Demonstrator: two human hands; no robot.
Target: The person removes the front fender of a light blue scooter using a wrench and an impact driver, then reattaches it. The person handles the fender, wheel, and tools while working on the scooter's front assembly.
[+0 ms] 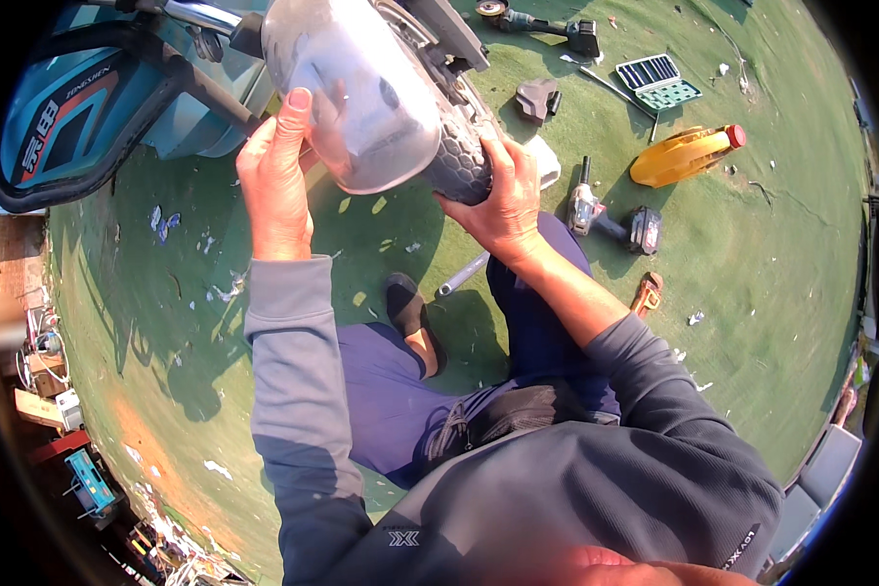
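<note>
A headlight [356,98] with a large, rounded clear lens is raised in front of me, beside the teal vehicle [78,122]. My left hand [278,181] is closed on the lens's left edge, its thumb up along the lens and its other fingers mostly hidden behind. On the opposite side, my right hand [506,195] wraps around the dark honeycomb-patterned trim [459,161] next to the lens. The far end of the headlight runs out of view at the top, so I cannot tell whether it is attached to the vehicle.
Right of my knees, a cordless impact wrench [606,220] and an orange-handled tool [647,293] lie on the green ground. Farther off are a yellow jug [679,159] with a red cap, a green socket case [669,93] and an angle grinder [542,27]. A metal tube [462,274] lies by my foot.
</note>
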